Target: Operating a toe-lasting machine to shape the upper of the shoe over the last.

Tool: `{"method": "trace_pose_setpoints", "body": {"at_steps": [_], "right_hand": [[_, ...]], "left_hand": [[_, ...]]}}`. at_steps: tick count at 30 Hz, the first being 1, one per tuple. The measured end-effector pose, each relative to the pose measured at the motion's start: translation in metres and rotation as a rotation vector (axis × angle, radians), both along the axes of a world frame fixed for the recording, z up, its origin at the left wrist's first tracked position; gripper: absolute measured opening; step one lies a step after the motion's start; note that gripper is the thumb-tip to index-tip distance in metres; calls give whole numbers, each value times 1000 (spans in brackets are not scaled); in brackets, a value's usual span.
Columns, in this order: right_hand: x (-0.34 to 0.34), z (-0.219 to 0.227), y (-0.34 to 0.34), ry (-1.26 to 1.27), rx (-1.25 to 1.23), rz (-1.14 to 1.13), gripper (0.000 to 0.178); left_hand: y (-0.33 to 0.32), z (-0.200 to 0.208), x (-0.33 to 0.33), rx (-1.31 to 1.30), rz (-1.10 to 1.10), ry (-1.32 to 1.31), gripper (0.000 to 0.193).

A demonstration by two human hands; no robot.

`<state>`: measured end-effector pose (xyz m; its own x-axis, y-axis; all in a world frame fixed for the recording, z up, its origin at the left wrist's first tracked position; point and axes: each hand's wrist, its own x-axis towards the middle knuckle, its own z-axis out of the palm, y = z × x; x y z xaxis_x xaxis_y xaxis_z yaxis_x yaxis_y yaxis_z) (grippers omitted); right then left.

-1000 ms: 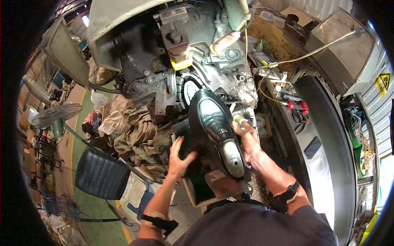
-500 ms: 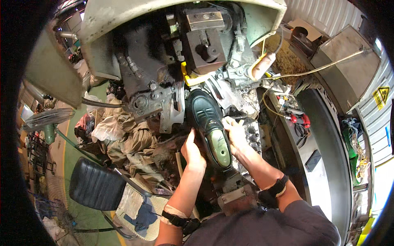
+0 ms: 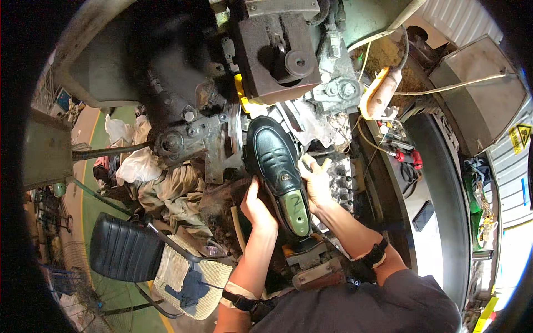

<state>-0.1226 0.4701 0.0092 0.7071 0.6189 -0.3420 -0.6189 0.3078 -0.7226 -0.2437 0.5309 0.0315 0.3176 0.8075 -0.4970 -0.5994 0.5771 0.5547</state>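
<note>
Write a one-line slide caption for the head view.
Both hands, left hand and right hand, hold a black shoe on its green last against a heavy workshop machine.

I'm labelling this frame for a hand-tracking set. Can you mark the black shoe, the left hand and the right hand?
black shoe (image 3: 272,152), head view, on the ridged toe upper.
left hand (image 3: 256,206), head view, on the back of the hand.
right hand (image 3: 316,186), head view, on the back of the hand.

hands: left (image 3: 259,206) + right (image 3: 316,185) gripping black shoe (image 3: 273,154) | toe against machine (image 3: 222,72)
</note>
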Motion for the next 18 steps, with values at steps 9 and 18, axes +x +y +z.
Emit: {"method": "trace_pose_setpoints", "body": {"at_steps": [9, 18], "right_hand": [[3, -20, 8, -100, 31, -78, 69], [20, 7, -14, 95, -15, 12, 36]], "left_hand": [[4, -21, 4, 116, -16, 35, 32], [8, -51, -29, 225, -75, 209, 37]]}}
